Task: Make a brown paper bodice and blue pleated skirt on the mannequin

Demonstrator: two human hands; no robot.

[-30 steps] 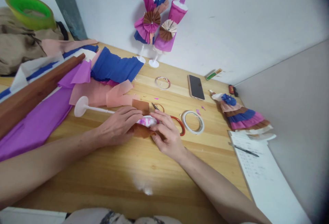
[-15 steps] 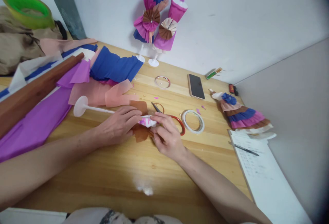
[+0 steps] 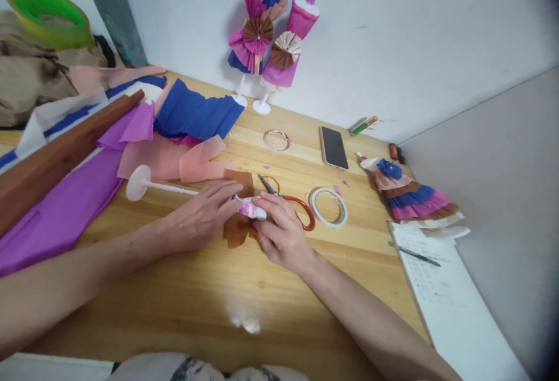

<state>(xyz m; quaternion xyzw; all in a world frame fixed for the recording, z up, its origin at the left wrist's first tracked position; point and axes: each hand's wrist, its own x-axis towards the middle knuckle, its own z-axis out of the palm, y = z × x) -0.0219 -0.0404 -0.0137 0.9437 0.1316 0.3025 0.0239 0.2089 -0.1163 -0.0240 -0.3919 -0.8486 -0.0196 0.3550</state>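
A small white mannequin on a stand (image 3: 253, 208) lies on its side, its body marked with pink, its round base pointing left. My left hand (image 3: 203, 212) is closed around the body near the rod, fingers bent over it. At the other end, my right hand (image 3: 282, 226) pinches the mannequin between thumb and fingers. A piece of brown crepe paper (image 3: 236, 236) lies under the mannequin, partly covered by both hands. Just beyond the right hand are scissors with red handles (image 3: 311, 218), partly hidden by its fingers.
A roll of white tape (image 3: 328, 207), a phone (image 3: 334, 148) and a thin ring (image 3: 276, 140) lie farther back. Colored crepe paper (image 3: 196, 110) is piled at left. Two dressed mannequins (image 3: 283, 49) stand by the wall. A layered paper dress (image 3: 410, 194) and notebook (image 3: 454, 293) are at right.
The mannequin has turned slightly in my hands, and the brown paper under it has shifted a little toward me. My right fingers have closed in over the mannequin's end.
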